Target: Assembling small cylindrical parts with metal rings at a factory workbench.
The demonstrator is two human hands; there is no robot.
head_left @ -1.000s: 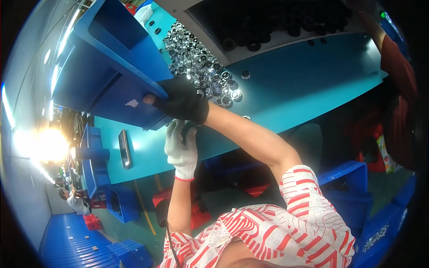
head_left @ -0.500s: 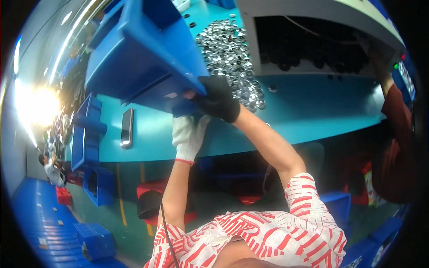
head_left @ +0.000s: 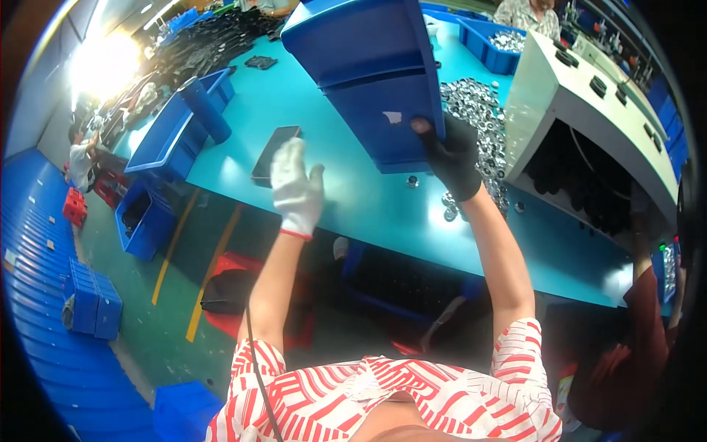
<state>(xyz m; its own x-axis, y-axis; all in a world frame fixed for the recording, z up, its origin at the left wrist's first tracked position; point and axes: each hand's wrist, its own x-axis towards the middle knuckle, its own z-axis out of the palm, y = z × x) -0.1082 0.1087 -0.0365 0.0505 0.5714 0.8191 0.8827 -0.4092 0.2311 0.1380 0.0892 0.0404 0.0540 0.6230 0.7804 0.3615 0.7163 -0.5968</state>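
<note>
Now holding the blue bin [head_left: 372, 103] with the black-gloved right hand [head_left: 454, 158] only, grasping near the lower part of its right edge, with thumb laid on the outer face and the fingers hidden behind. Half a second ago, having also the white-gloved left hand [head_left: 297, 184] close at the lower end of the bin; now having taken it well apart to the left, fingers stretched, released, with nothing visible in them. In this view, covering with it a part of a dark flat thing [head_left: 269, 156]; cannot tell whether touching it. Also turned the bin from a strong slant to nearly upright, with the paper scrap [head_left: 392, 117] on its face toward the body. Cannot say whether resting its lower end on the teal table [head_left: 350, 195] or keeping it a little above. Cannot see inside, either. Judging from this, probably finished with the two-handed support, and so depending on the right grasp, perhaps with help from below, against tipping. Having the bin just left of the shiny rings [head_left: 475, 110], with the pale machine [head_left: 534, 99] farther right.
</note>
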